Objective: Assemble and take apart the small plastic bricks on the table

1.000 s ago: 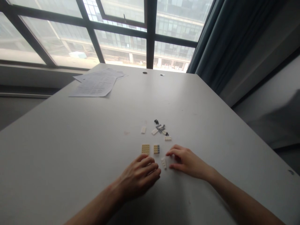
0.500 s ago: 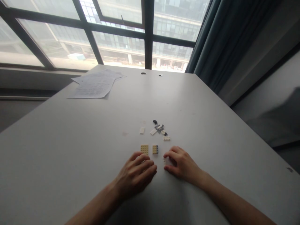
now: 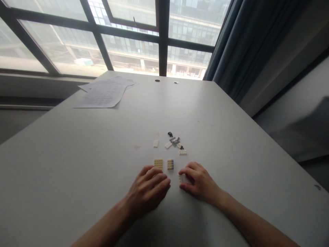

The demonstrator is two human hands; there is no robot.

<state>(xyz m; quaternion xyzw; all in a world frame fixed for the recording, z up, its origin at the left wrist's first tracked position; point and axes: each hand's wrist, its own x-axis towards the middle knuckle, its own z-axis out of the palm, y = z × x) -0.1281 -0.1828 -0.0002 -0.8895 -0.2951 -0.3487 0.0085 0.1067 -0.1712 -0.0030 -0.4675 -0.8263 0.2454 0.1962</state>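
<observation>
My right hand (image 3: 196, 178) pinches a white building plate (image 3: 180, 179) between thumb and fingers, its studded edge facing left, at the tabletop. My left hand (image 3: 151, 187) is closed, fingers curled down and together; whatever it holds, if anything, is hidden beneath it. Just beyond its fingertips lies a square tan studded plate (image 3: 158, 163), partly covered by the hand. Between the hands and slightly farther off sits a small tan-and-grey studded block (image 3: 170, 164). A white studded strip (image 3: 183, 152) lies beyond my right hand.
Farther up the white table (image 3: 77, 164) are a white flat tile (image 3: 156, 143), a small heap of grey and white pieces (image 3: 175, 141) and black bits (image 3: 170, 134). Printed papers (image 3: 102, 94) lie at the back left. Window and curtain (image 3: 231, 51) stand behind.
My left hand has shifted very slightly left. My right hand keeps its pinch on the white building plate, nudged a little left. The other pieces stay in place.
</observation>
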